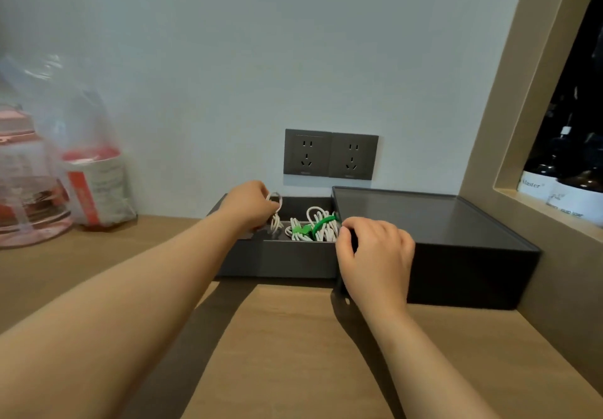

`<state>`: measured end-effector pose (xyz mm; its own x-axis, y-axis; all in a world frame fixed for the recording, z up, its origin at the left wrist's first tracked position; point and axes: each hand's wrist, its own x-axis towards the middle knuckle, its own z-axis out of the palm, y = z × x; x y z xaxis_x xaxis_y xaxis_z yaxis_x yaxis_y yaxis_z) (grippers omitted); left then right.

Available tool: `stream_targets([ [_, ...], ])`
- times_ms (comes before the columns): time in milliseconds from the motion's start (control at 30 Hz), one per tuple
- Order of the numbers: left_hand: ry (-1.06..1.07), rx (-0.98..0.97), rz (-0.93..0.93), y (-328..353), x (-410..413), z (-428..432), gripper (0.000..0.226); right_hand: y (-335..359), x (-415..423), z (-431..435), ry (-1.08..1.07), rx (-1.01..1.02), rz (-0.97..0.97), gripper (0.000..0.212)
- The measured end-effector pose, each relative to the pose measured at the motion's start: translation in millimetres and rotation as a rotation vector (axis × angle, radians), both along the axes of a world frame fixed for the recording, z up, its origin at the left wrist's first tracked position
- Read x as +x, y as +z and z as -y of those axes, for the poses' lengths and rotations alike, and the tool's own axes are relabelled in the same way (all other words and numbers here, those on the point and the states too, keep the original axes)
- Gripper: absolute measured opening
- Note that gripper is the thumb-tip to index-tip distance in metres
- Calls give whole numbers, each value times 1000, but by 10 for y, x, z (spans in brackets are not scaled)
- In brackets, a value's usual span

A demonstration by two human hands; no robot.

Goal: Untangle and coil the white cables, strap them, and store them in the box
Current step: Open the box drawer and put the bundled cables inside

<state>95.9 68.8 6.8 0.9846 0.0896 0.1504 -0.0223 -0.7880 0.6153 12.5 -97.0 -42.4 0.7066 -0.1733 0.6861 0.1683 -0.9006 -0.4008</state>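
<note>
White cables (315, 227) lie coiled with green straps (321, 223) inside the dark box (293, 260). Left hand (249, 205) pinches one more white coil (275, 213) over the box; right hand (375, 252) grips the lid (424, 219) edge.

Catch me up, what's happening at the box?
A person is stowing cables. The left hand lowers a coiled white cable into the open end of the dark box, where two coils bound with green straps already lie. The right hand grips the edge of the lid, which is slid aside and covers the rest.
</note>
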Motion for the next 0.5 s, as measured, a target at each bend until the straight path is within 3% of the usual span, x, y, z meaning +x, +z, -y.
stream_targets([
  [100,-27,220,-105,-116,105,41,22,-79,45,8,-6,10,102,25],
  [233,-102,270,-177,-144,121,69,22,-106,82,29,15,18,107,26],
  [333,-76,302,-58,-101,68,40,25,-110,85,25,20,15,115,27],
  [433,104,408,132,-106,-36,-76,33,-111,71,47,22,-9,119,28],
  [500,225,523,118,-124,-123,-191,33,-118,57,49,26,-17,114,28],
])
